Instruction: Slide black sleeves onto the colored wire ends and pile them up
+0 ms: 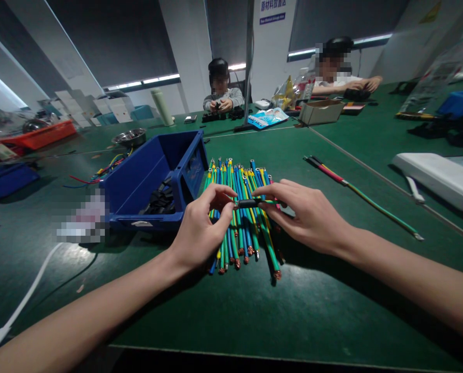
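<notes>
Between both hands, a short wire with a black sleeve (248, 204) is held level above a row of cut cables. My left hand (208, 223) pinches its left end, where a metal tip shows, between thumb and fingers. The fingers of my right hand (305, 215) close round the green wire at the right end of the sleeve. Beneath them lie several blue and green-yellow cables (273, 259), side by side, with bare copper at the near ends and ring lugs on some far ends. Left of the cables stands a blue bin (138, 221) with black parts (162, 199) inside.
A longer green-yellow cable (379, 206) with red and black sleeving lies at the right, near a white device (441, 178). A white cord (31, 295) runs along the left. Farther back are a metal bowl (129, 138), a cardboard box (320, 112) and two people seated across the table.
</notes>
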Tool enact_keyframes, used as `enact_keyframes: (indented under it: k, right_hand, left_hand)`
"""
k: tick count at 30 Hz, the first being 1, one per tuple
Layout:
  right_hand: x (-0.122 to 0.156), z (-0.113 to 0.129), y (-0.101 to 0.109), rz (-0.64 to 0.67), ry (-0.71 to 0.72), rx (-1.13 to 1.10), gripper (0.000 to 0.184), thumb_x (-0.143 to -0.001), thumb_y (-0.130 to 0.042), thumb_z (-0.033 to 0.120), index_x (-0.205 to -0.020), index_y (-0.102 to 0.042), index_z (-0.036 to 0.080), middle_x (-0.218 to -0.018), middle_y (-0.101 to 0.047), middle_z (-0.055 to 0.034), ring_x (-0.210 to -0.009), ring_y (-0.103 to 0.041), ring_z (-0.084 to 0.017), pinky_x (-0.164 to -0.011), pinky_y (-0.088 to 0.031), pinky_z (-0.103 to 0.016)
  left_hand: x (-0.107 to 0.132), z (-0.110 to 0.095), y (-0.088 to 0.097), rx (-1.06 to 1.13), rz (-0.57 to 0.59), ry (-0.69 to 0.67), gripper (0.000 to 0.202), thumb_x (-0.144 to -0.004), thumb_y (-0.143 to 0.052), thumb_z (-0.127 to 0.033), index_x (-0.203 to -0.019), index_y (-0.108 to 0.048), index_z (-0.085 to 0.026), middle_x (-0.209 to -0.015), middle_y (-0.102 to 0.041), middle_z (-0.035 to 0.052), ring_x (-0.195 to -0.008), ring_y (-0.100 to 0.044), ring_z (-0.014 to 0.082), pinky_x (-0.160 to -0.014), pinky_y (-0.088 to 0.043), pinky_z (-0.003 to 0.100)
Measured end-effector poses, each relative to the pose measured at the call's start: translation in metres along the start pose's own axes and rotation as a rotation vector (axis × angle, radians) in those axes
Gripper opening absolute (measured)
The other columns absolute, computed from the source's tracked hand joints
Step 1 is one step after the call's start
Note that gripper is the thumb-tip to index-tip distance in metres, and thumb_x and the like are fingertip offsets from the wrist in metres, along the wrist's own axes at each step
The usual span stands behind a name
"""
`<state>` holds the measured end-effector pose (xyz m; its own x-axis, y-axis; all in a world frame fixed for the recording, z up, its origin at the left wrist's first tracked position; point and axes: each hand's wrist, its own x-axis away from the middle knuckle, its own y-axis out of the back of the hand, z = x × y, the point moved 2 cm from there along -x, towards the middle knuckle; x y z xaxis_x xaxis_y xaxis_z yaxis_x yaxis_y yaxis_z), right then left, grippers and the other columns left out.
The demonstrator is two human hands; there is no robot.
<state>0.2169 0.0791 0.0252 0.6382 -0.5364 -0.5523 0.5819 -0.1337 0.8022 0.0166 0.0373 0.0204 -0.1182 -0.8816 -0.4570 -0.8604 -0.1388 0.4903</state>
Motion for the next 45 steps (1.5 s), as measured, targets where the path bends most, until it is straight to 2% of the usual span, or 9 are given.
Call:
enact_keyframes:
  k: [6, 12, 17, 19, 22, 26, 36, 45]
  right_hand:
    - [0.000, -0.002, -0.001, -0.016, -0.001, 0.022, 0.019, -0.098, -0.044, 0.023, -0.106, -0.061, 0.017, -0.086, -0.069, -0.0062, -0.074, -0.058, -0.017, -0.063, -0.042, -0.028]
    - [-0.001, -0.001, 0.001, -0.060, 0.002, 0.036, 0.015, -0.097, -0.047, 0.020, -0.099, -0.062, 0.018, -0.085, -0.068, -0.0062, -0.076, -0.057, -0.017, -0.063, -0.042, -0.029]
    - [-0.002, -0.001, 0.002, -0.099, 0.032, 0.044, 0.013, -0.096, -0.051, 0.022, -0.098, -0.063, 0.018, -0.083, -0.069, -0.0062, -0.079, -0.057, -0.018, -0.065, -0.044, -0.030]
    - [-0.002, -0.003, 0.001, -0.105, 0.041, 0.026, 0.014, -0.096, -0.052, 0.023, -0.101, -0.064, 0.018, -0.085, -0.069, -0.0066, -0.080, -0.057, -0.019, -0.066, -0.045, -0.031]
    - [-0.002, -0.005, -0.002, -0.105, 0.067, 0.006, 0.018, -0.096, -0.053, 0.024, -0.108, -0.064, 0.017, -0.088, -0.069, -0.0072, -0.082, -0.057, -0.020, -0.069, -0.047, -0.033]
    - [-0.002, -0.006, -0.004, -0.075, 0.076, 0.011, 0.021, -0.097, -0.049, 0.021, -0.108, -0.066, 0.016, -0.090, -0.068, -0.0080, -0.084, -0.056, -0.020, -0.070, -0.048, -0.033]
    - [-0.001, -0.008, -0.008, 0.002, -0.009, -0.042, 0.017, -0.097, -0.048, 0.020, -0.104, -0.063, 0.016, -0.097, -0.067, -0.0080, -0.086, -0.063, -0.018, -0.073, -0.049, -0.031]
    - [-0.002, -0.004, -0.005, 0.027, 0.023, -0.092, 0.010, -0.092, -0.055, 0.019, -0.099, -0.062, 0.016, -0.088, -0.064, -0.0045, -0.077, -0.060, -0.015, -0.065, -0.045, -0.027]
  left_hand:
    - [0.000, 0.001, 0.000, 0.008, 0.002, 0.016, 0.011, -0.094, -0.056, -0.015, -0.104, -0.056, -0.020, -0.094, -0.064, 0.0012, -0.088, -0.064, 0.0147, -0.081, -0.049, 0.027]
    - [-0.002, 0.004, -0.001, -0.003, 0.104, 0.097, 0.013, -0.100, -0.048, -0.025, -0.109, -0.055, -0.020, -0.092, -0.064, 0.0016, -0.087, -0.063, 0.0170, -0.080, -0.048, 0.031]
    - [-0.004, 0.003, 0.000, -0.037, 0.182, 0.133, 0.029, -0.102, -0.041, -0.034, -0.081, -0.056, -0.019, -0.077, -0.058, -0.0008, -0.075, -0.055, 0.0161, -0.070, -0.042, 0.029]
    - [-0.004, 0.003, 0.000, -0.043, 0.188, 0.138, 0.029, -0.101, -0.041, -0.034, -0.081, -0.055, -0.019, -0.076, -0.055, -0.0016, -0.073, -0.052, 0.0156, -0.069, -0.041, 0.029]
    - [-0.005, 0.003, 0.000, -0.044, 0.197, 0.144, 0.021, -0.100, -0.043, -0.032, -0.090, -0.057, -0.018, -0.079, -0.056, -0.0015, -0.074, -0.052, 0.0157, -0.070, -0.041, 0.029]
    - [-0.004, 0.004, 0.000, -0.038, 0.206, 0.147, 0.018, -0.099, -0.046, -0.030, -0.096, -0.058, -0.018, -0.084, -0.058, -0.0008, -0.077, -0.053, 0.0160, -0.072, -0.041, 0.030]
    - [-0.005, 0.003, -0.001, -0.043, 0.216, 0.164, 0.017, -0.097, -0.048, -0.029, -0.091, -0.060, -0.017, -0.082, -0.060, 0.0000, -0.077, -0.055, 0.0169, -0.072, -0.041, 0.031]
    - [-0.006, 0.001, 0.000, -0.018, 0.226, 0.173, 0.017, -0.094, -0.048, -0.027, -0.084, -0.058, -0.017, -0.077, -0.058, -0.0001, -0.074, -0.054, 0.0171, -0.071, -0.041, 0.032]
